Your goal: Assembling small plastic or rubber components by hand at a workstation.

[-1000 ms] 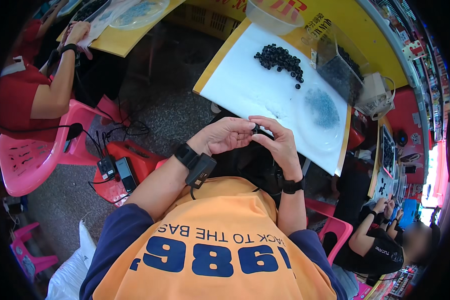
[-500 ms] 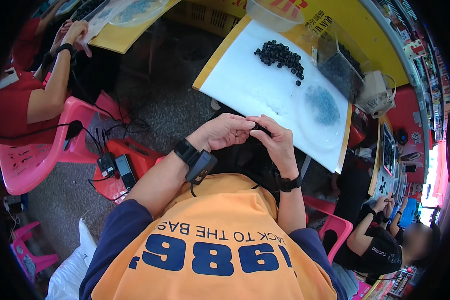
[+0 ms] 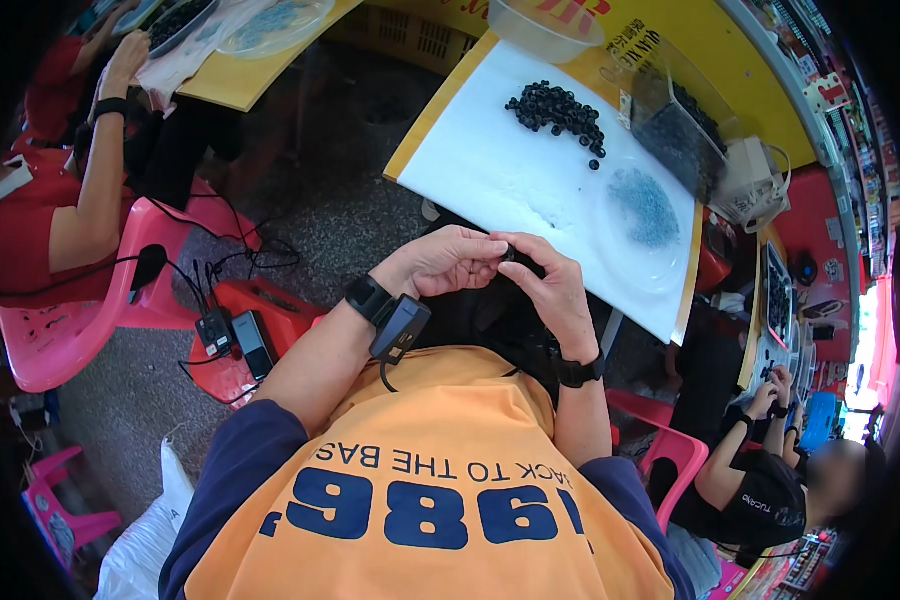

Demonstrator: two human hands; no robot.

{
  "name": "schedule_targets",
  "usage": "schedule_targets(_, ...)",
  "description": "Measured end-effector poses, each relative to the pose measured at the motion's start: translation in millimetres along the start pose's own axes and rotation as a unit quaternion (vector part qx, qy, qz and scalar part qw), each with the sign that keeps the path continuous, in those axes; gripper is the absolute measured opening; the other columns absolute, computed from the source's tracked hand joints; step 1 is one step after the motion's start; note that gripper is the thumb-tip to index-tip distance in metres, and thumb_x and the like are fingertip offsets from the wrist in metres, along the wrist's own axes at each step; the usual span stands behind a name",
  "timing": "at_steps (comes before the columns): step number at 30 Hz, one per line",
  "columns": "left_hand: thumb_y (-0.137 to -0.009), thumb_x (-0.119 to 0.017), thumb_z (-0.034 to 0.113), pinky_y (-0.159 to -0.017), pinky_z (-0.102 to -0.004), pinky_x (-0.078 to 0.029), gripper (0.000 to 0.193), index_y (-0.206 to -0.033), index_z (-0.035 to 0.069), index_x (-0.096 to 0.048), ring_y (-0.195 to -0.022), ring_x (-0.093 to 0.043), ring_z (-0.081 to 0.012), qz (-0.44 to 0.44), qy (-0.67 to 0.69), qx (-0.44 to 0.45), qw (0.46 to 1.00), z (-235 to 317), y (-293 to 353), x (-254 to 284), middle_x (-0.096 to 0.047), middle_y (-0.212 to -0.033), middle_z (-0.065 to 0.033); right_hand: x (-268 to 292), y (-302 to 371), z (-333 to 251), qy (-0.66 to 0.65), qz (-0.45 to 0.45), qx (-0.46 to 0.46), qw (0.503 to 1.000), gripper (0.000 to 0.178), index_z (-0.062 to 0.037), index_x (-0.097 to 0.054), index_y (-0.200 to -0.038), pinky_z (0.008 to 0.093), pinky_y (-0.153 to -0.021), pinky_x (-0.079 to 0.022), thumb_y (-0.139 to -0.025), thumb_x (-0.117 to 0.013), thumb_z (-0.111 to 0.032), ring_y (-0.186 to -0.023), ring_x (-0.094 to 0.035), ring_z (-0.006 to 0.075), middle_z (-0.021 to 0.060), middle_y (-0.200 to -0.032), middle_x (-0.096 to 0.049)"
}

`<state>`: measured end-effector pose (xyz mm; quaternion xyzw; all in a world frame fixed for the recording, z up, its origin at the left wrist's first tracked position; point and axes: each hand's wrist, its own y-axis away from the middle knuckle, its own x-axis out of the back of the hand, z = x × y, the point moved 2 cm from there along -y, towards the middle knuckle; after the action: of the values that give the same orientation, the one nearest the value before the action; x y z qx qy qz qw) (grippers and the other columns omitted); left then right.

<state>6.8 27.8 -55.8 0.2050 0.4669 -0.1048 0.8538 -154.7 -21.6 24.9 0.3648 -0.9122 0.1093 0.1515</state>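
- Here's the left hand (image 3: pixel 448 264), thumb and finger pinched on a small black piece (image 3: pixel 509 255).
- And the right hand (image 3: pixel 560 295), clamped on that same piece!
- The piece sits between both sets of fingertips, by the white board's (image 3: pixel 460 150) near edge.
- Out on the board: a black pile (image 3: pixel 558 115), then blue bits (image 3: pixel 645 208) in a clear dish (image 3: pixel 635 275).
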Motion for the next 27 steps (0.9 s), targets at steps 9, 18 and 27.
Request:
schedule_targets(9, -0.095, -0.068, 0.017, -0.068, -0.0209, -0.050, 0.015, -0.102, 0.003, -0.066, -0.074, -0.060, -0.0069, 0.027, -0.008, 0.016, 0.999, -7, -3, 6, -0.067, -0.089, -0.0014, -2, 1, 18, 0.109, -0.007, 0.080, 0.991, 0.030, -0.0064, -0.068, -0.114, 0.0433, -0.117, -0.032, -0.085, -0.072, -0.007, -0.102, -0.068, 0.0218, 0.0067, -0.111, -0.071)
schedule_targets(18, -0.093, -0.071, 0.019, -0.069, -0.0200, -0.049, 0.017, -0.099, 0.005, -0.066, -0.074, -0.060, -0.0057, 0.010, -0.031, 0.015, 0.999, -2, -1, 3, -0.066, -0.086, 0.0006, 0, 2, 21, 0.088, -0.025, 0.048, 0.995, 0.032, -0.0084, -0.067, -0.120, 0.0443, -0.118, -0.029, -0.088, -0.070, -0.012, -0.118, -0.063, 0.0241, 0.0094, -0.121, -0.069)
schedule_targets(27, -0.094, -0.069, 0.021, -0.073, -0.0203, -0.050, 0.017, -0.102, 0.006, -0.066, -0.078, -0.061, -0.0060, 0.028, -0.022, -0.009, 0.999, -1, 2, -5, -0.067, -0.088, 0.0016, 3, 5, 11, 0.086, 0.022, 0.062, 0.994, 0.029, -0.0037, -0.064, -0.120, 0.0419, -0.114, -0.034, -0.091, -0.064, -0.006, -0.111, -0.065, 0.0200, 0.0087, -0.119, -0.069)
